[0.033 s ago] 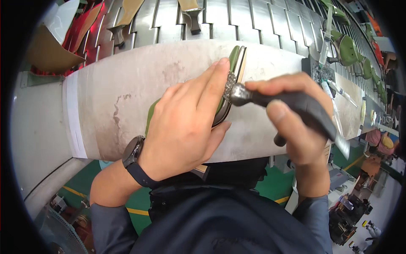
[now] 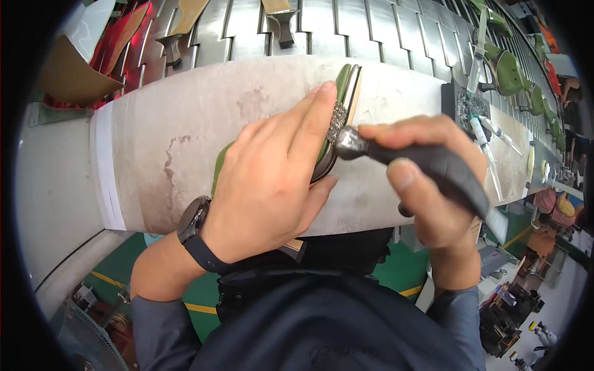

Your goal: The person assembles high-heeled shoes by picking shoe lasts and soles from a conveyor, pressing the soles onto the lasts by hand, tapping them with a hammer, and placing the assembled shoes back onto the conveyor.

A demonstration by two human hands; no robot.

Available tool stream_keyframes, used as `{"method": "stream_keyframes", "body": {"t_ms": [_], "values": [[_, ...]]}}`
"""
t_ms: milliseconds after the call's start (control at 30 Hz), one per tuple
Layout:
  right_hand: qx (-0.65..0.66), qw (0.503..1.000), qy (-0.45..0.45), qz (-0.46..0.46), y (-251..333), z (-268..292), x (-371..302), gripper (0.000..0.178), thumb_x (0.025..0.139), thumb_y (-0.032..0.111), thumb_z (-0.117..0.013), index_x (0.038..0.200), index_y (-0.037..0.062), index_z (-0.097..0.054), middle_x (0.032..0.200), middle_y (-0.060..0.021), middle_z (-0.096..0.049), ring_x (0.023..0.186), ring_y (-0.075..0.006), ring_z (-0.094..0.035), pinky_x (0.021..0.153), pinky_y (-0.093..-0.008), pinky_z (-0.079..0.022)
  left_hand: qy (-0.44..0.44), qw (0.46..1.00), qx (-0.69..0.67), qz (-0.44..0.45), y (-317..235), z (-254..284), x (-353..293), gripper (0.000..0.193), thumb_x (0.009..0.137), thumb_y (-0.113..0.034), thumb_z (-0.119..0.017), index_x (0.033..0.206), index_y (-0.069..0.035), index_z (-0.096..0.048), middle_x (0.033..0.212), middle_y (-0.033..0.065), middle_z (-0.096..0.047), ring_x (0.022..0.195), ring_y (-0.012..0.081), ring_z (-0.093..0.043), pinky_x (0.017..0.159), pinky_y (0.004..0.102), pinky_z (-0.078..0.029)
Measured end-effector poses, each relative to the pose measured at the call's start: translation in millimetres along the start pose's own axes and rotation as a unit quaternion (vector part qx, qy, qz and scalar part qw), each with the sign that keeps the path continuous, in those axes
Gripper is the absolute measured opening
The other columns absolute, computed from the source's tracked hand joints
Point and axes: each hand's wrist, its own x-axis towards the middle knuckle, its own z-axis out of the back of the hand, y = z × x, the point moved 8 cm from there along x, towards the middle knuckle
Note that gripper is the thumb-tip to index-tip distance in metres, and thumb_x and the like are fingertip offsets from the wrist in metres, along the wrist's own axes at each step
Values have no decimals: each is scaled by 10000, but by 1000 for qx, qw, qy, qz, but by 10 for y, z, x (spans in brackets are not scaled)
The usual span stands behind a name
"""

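My left hand (image 2: 272,173), a dark watch on its wrist, lies over a green shoe (image 2: 343,83) on the pale bench top. The shoe is tilted on its side, with a sparkly band (image 2: 336,120) near the fingers and a dark edge and tan sole facing right. Most of the shoe is hidden under that hand; a green part shows left of it. Wrapped in my right hand (image 2: 442,179) is a dark hammer (image 2: 352,143). Its rounded metal face is against or very near the shoe's edge, just below the band; I cannot tell if they touch.
Behind the bench (image 2: 204,117) runs a metal slat conveyor (image 2: 371,31) carrying tan and green shoe parts. A dark block (image 2: 467,105) and syringes (image 2: 486,145) lie at the right end. A curved tan piece (image 2: 74,74) stands far left. A fan (image 2: 93,340) is at lower left.
The hammer has tilted slightly in my right hand, and its shiny far end shows less. My left hand and the shoe stay nearly the same.
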Motion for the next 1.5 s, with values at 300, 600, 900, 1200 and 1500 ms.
{"method": "stream_keyframes", "body": {"t_ms": [300, 600, 900, 1200, 1500], "values": [[-134, 945, -122, 274, 93, -620, -608, 384, 768, 16, -840, 1124, -33, -708, 1086, -217, -745, 1009, -384, -766, 891, -425, -636, -22, 1000, -8, -11, -48, 3, -33, 1043, 719, -55, -784, 1634, 45, -296, 1463, 292, -568, 1243, 465, -608, 1054, 487, -476], [-146, 934, -152, 287, 79, -427, -555, 357, 807, 33, -829, 1130, -48, -700, 1121, -249, -745, 1058, -387, -749, 914, -439, -615, -6, 1000, -13, -28, 302, 157, -336, 668, 1013, -333, -682, 1550, 12, -486, 1464, 245, -593, 1277, 432, -598, 1103, 473, -447], [-102, 963, -49, 245, 28, -822, -579, 354, 773, 41, -843, 1077, -66, -695, 1086, -266, -744, 985, -377, -760, 862, -416, -632, -62, 997, -48, 6, 375, 167, -398, 469, 1048, -269, -612, 1408, 30, -620, 1345, 211, -666, 1162, 398, -639, 1011, 455, -493], [-102, 966, 19, 238, 95, -890, -488, 367, 752, 46, -851, 1070, -63, -702, 1078, -250, -740, 961, -382, -762, 817, -410, -643, -71, 996, -53, 12, 340, 179, -400, 463, 1039, -262, -621, 1384, 47, -627, 1313, 214, -676, 1123, 400, -651, 977, 460, -502], [-106, 953, -66, 277, 46, -999, -663, 362, 727, 21, -840, 1053, -57, -704, 1069, -242, -739, 953, -376, -760, 803, -408, -647, -92, 994, -60, -3, 326, 184, -379, 420, 1054, -237, -604, 1366, 43, -634, 1283, 221, -692, 1119, 416, -648, 980, 450, -501]]}}
